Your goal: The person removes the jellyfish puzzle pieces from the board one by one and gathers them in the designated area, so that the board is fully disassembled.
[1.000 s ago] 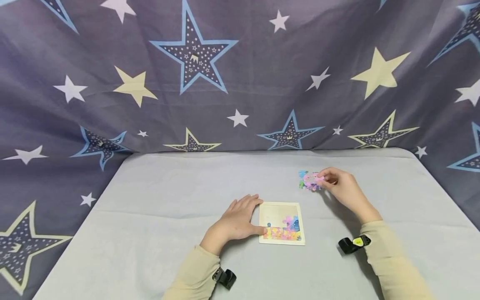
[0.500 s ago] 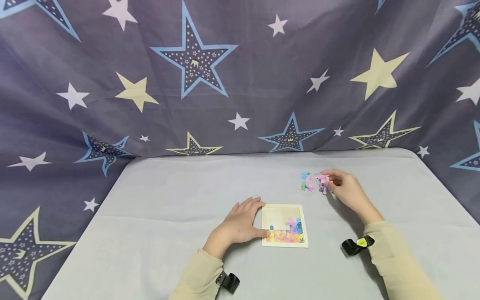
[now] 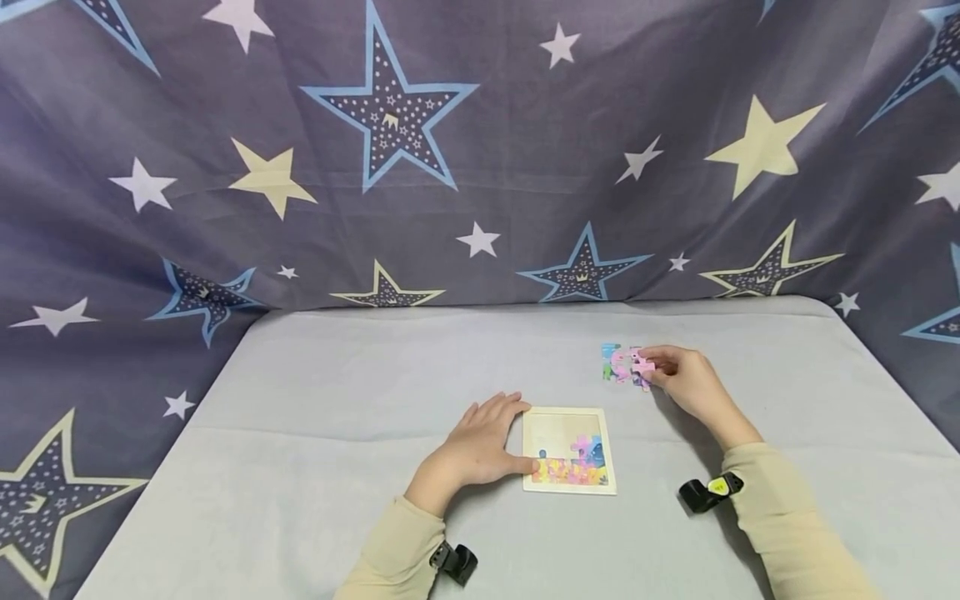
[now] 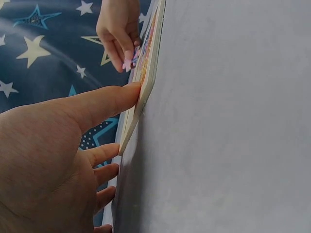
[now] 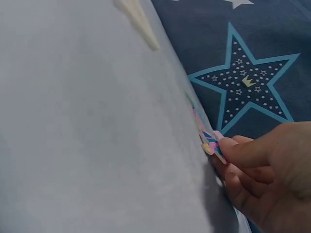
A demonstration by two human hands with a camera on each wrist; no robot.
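In the head view, my left hand lies at the left side of a square, cream-framed puzzle tray. Its thumb presses the tray's edge, and its straight fingers spread along the side toward the far corner. Pink, yellow and blue puzzle pieces fill the near part of the tray and its right side. Beyond the tray, my right hand pinches a pink and purple puzzle piece between thumb and fingers. Just left of it lie more puzzle pieces in blue, green and pink.
A light grey cloth covers the table. Behind it hangs a dark curtain patterned with stars. Black camera mounts sit at both wrists.
My right hand drew its puzzle piece rightward off the other pieces, opening a gap, then shifted it slightly back left. My left hand keeps its place on the tray.
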